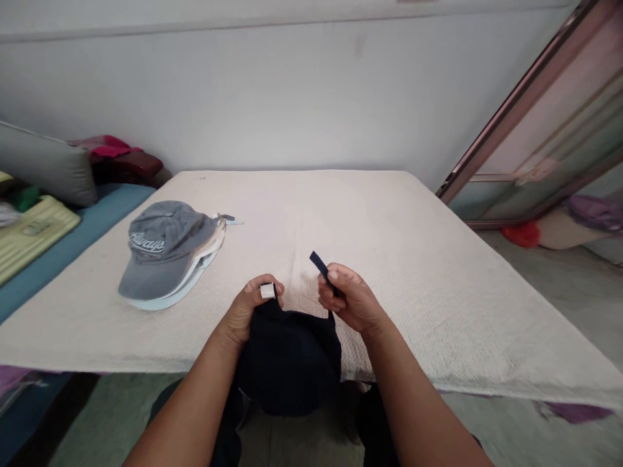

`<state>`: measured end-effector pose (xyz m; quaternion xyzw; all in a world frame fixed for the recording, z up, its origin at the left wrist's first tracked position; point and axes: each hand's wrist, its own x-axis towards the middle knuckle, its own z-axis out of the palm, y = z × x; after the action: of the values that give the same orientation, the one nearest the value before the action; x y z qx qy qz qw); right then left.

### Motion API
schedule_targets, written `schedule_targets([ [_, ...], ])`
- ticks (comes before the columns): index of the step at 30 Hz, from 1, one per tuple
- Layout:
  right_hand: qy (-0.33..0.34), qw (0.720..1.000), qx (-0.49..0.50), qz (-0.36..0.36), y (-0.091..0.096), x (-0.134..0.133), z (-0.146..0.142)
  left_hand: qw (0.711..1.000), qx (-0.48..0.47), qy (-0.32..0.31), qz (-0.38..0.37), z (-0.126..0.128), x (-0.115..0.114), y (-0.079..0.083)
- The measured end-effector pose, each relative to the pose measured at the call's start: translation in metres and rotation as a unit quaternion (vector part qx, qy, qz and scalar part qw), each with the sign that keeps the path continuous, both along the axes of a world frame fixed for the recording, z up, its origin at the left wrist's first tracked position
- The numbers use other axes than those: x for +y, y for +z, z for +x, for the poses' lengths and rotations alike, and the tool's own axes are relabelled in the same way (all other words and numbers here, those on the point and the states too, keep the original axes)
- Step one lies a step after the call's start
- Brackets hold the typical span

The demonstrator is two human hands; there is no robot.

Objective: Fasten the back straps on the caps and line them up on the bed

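A dark navy cap (292,363) hangs between my hands at the table's front edge, its back strap undone. My left hand (248,305) is closed on the strap end that carries a silver metal buckle (267,290). Pinched in my right hand (350,295) is the loose strap end (318,263), whose tip sticks up past the fingers. The two strap ends are apart. To the left on the table lies a stack of caps, with a grey cap (165,240) bearing white lettering on top and lighter brims (170,299) showing beneath it.
The table (438,279) has a cream textured cover and stands against a white wall (292,97). At the left are a grey cushion (48,162) and a yellow-green item (39,237) on a blue surface. A framed sliding door (535,130) is on the right.
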<state>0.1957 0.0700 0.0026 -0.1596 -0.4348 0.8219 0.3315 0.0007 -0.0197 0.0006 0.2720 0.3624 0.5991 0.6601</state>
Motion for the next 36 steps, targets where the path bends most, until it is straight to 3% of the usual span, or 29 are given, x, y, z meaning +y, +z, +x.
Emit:
schedule_targets([
  [14,-0.02,1.0,-0.002,0.002,0.002,-0.001,0.002,0.998,-0.049,-0.016,0.044,0.004,-0.001,0.005],
  [24,0.068,0.998,-0.005,-0.001,0.004,-0.006,-0.005,1.0,-0.019,-0.014,0.016,0.004,0.002,0.003],
  [36,0.084,0.995,-0.043,0.034,0.004,-0.01,-0.005,1.0,-0.025,0.004,0.013,0.006,-0.003,0.002],
])
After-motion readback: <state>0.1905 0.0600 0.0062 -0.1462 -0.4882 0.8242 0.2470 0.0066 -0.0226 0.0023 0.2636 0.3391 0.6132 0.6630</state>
